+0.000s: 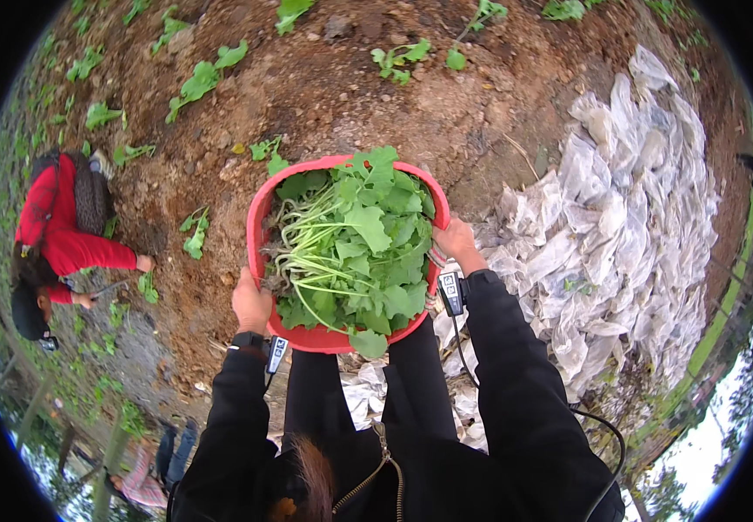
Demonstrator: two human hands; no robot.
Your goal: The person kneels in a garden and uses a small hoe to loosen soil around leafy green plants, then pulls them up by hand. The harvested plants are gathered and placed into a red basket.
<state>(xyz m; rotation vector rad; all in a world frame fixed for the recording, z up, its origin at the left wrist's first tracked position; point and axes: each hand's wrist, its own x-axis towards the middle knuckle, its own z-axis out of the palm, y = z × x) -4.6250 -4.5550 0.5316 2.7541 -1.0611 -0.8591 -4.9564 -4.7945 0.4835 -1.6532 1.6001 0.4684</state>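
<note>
A red plastic basin (348, 340) is held up before me, above the ground and my legs. My left hand (252, 304) grips its left rim. On the opposite side, my right hand (456, 241) is closed around the right rim. Uprooted leafy green seedlings (376, 245) fill the basin, their pale stems and soil-covered roots towards the left and broad leaves towards the right. Some leaves hang over the front and back rims. Twisted cord (436, 256) shows at the basin's right side, below my right hand. My fingertips are partly hidden behind the basin.
Brown soil (324, 85) with young plants (202, 81) in it stretches ahead and left. Crumpled translucent plastic sheeting (611, 241) covers the ground at right. A person in red (57, 215) crouches at left, holding a tool (110, 289). Another person (140, 479) is at lower left.
</note>
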